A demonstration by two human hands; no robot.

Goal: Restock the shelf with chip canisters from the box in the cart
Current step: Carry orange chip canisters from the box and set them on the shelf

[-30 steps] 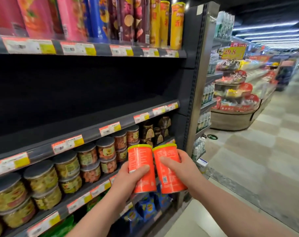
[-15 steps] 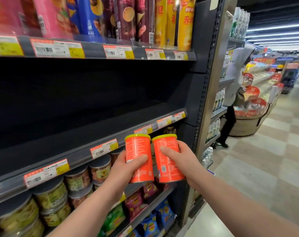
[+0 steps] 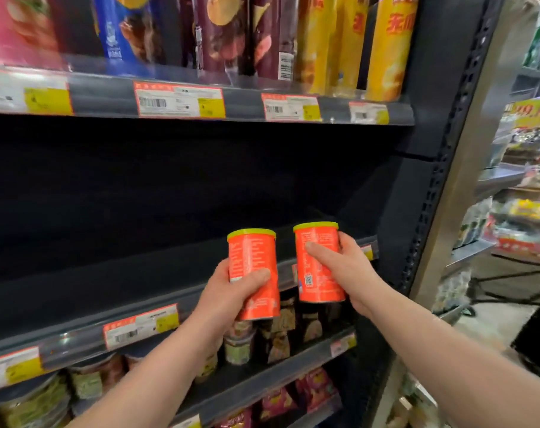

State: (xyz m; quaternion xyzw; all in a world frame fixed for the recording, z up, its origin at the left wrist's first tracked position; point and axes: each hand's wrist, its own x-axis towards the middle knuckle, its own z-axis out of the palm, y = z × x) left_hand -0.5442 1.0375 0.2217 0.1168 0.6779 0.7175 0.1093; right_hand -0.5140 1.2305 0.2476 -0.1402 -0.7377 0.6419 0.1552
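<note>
Orange with a yellow-green lid, the left canister point(image 3: 252, 273) is standing nearly upright, lid up, in front of the dark shelf's point(image 3: 108, 273) front edge, the left hand point(image 3: 231, 291) curling round its lower half with the thumb lying across the label. Just beside it but apart, the right canister point(image 3: 318, 261) is pointing lid up too, the right hand point(image 3: 346, 270) gripping it from the right, thumb pressing the front. Tall tubes point(image 3: 389, 47) are standing on the tier above, jars point(image 3: 86, 381) sitting below, price tags point(image 3: 179, 98) lining the edges.
</note>
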